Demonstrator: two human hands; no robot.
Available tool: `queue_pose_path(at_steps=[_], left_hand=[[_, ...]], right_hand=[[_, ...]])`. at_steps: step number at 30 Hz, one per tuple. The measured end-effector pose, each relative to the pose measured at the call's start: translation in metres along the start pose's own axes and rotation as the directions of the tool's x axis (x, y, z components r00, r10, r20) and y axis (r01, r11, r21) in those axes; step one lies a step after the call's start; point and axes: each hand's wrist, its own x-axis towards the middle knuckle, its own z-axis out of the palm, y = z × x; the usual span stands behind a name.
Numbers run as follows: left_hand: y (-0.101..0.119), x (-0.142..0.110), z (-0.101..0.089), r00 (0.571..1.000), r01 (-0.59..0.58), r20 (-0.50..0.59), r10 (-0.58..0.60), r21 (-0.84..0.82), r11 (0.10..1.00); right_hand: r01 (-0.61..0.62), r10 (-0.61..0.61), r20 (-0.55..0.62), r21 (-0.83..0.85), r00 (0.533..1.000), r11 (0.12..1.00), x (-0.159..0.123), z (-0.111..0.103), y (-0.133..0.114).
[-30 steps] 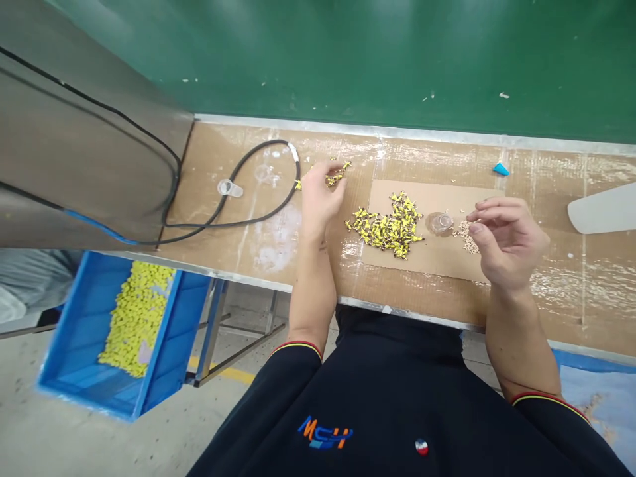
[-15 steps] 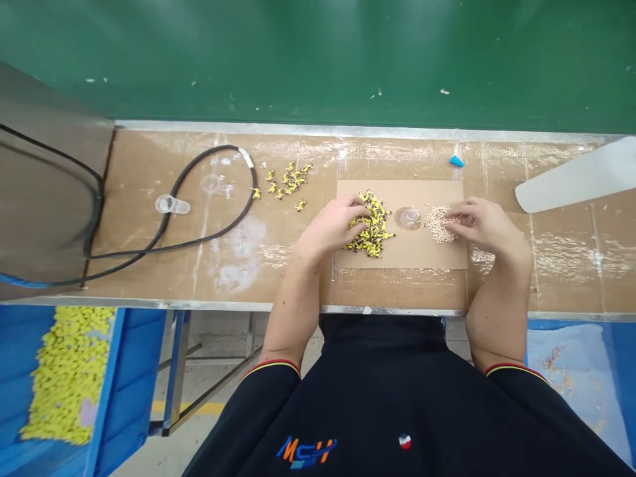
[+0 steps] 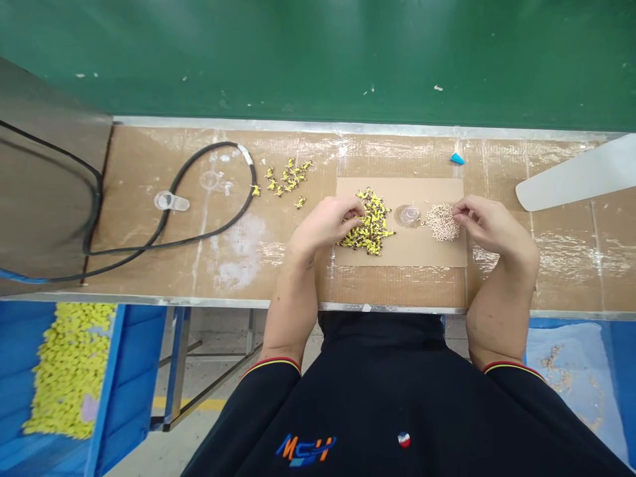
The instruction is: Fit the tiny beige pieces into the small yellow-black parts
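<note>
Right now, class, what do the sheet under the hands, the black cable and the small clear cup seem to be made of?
The sheet looks like plain brown cardboard: matte and papery. The black cable looks like rubber or soft plastic, with a dull finish and a loose bend. The small clear cup seems to be glossy, see-through plastic, though glass can't be ruled out.

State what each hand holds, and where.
Cannot tell: the left hand touches the heap of small yellow-and-black parts; the right hand closes above the heap of small beige parts.

Yellow-and-black small parts [image 3: 371,228] heaped on cardboard sheet [image 3: 407,257]; tiny beige pieces [image 3: 441,222] piled apart.
</note>
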Motion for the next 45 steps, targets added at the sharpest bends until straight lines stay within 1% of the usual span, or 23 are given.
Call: queue_pose_path(at_steps=[3, 5, 11, 14, 17, 19, 21, 23, 24, 25, 26, 28, 29, 30, 31, 32, 33, 34, 36, 39, 41, 42, 45], left_hand=[[-0.003, -0.002, -0.001, 0.999, 0.019, -0.036, -0.021, -0.062, 0.998], [-0.005, -0.003, -0.002, 0.997, 0.031, -0.071, -0.037, -0.09, 0.996], [-0.007, -0.006, -0.002, 0.989, 0.092, -0.105, -0.101, -0.085, 0.992], [-0.006, -0.006, -0.004, 0.987, 0.099, -0.124, -0.104, -0.041, 0.994], [-0.002, -0.007, -0.008, 0.984, 0.063, -0.164, -0.068, -0.031, 0.997], [0.002, -0.007, -0.009, 0.977, 0.022, -0.209, -0.031, -0.046, 0.999], [0.006, -0.006, -0.008, 0.965, -0.035, -0.264, 0.011, -0.086, 0.996], [0.012, -0.004, -0.003, 0.951, -0.102, -0.307, 0.035, -0.202, 0.974], [0.016, -0.002, 0.002, 0.949, -0.135, -0.313, 0.032, -0.31, 0.941], [0.02, -0.001, 0.007, 0.953, -0.159, -0.301, 0.018, -0.452, 0.878], [0.026, 0.001, 0.013, 0.965, -0.169, -0.263, 0.003, -0.612, 0.772], [0.038, 0.004, 0.026, 0.99, -0.108, -0.136, -0.023, -0.867, 0.486], [0.045, 0.005, 0.032, 0.997, -0.057, -0.068, -0.02, -0.932, 0.359], [0.051, 0.006, 0.038, 1.0, -0.015, -0.019, -0.014, -0.966, 0.259], [0.057, 0.007, 0.043, 1.0, 0.01, 0.009, -0.003, -0.983, 0.185], [0.061, 0.007, 0.047, 1.0, 0.019, 0.021, 0.015, -0.99, 0.137], [0.064, 0.008, 0.051, 0.999, 0.012, 0.016, 0.032, -0.993, 0.115], [0.066, 0.008, 0.054, 0.999, -0.005, 0.0, 0.048, -0.993, 0.117], [0.068, 0.008, 0.057, 0.996, -0.055, -0.041, 0.08, -0.982, 0.182], [0.068, 0.005, 0.057, 0.989, -0.13, -0.095, 0.112, -0.921, 0.368], [0.07, 0.003, 0.056, 0.984, -0.168, -0.119, 0.134, -0.876, 0.453], [0.071, 0.003, 0.055, 0.982, -0.178, -0.124, 0.144, -0.866, 0.467], [0.073, 0.002, 0.054, 0.98, -0.177, -0.116, 0.16, -0.875, 0.45]], right_hand=[[-0.017, 0.019, -0.048, 0.03, 0.999, 0.999, -0.003, -0.002, -0.003], [0.001, 0.005, -0.11, 0.056, 0.994, 0.998, -0.004, -0.001, -0.005], [0.158, -0.117, -0.286, 0.126, 0.951, 0.979, -0.001, 0.011, -0.014], [0.216, -0.132, -0.379, 0.189, 0.916, 0.958, 0.002, 0.017, -0.021], [0.286, -0.14, -0.455, 0.269, 0.879, 0.92, 0.003, 0.02, -0.028], [0.313, -0.123, -0.481, 0.338, 0.868, 0.888, 0.004, 0.022, -0.033], [0.307, -0.073, -0.484, 0.424, 0.872, 0.852, 0.004, 0.023, -0.035], [0.288, -0.017, -0.468, 0.515, 0.883, 0.807, 0.003, 0.025, -0.037], [0.282, 0.005, -0.457, 0.556, 0.889, 0.782, 0.003, 0.027, -0.037], [0.282, 0.015, -0.446, 0.592, 0.895, 0.755, 0.004, 0.028, -0.037], [0.29, 0.013, -0.436, 0.621, 0.9, 0.728, 0.004, 0.03, -0.038], [0.335, -0.023, -0.433, 0.662, 0.901, 0.671, 0.006, 0.032, -0.04], [0.363, -0.049, -0.436, 0.676, 0.899, 0.642, 0.006, 0.033, -0.042], [0.39, -0.075, -0.441, 0.686, 0.894, 0.615, 0.007, 0.033, -0.045], [0.411, -0.099, -0.444, 0.692, 0.891, 0.594, 0.008, 0.034, -0.047], [0.425, -0.117, -0.445, 0.696, 0.888, 0.579, 0.008, 0.034, -0.05], [0.431, -0.13, -0.442, 0.698, 0.887, 0.572, 0.008, 0.035, -0.054], [0.434, -0.139, -0.438, 0.698, 0.888, 0.569, 0.008, 0.036, -0.057], [0.438, -0.152, -0.435, 0.694, 0.888, 0.571, 0.007, 0.038, -0.063], [0.443, -0.158, -0.441, 0.677, 0.883, 0.587, 0.007, 0.043, -0.069], [0.446, -0.155, -0.45, 0.664, 0.879, 0.601, 0.008, 0.047, -0.071], [0.448, -0.154, -0.456, 0.657, 0.876, 0.606, 0.008, 0.049, -0.072], [0.474, -0.168, -0.488, 0.618, 0.857, 0.627, 0.009, 0.053, -0.074]])
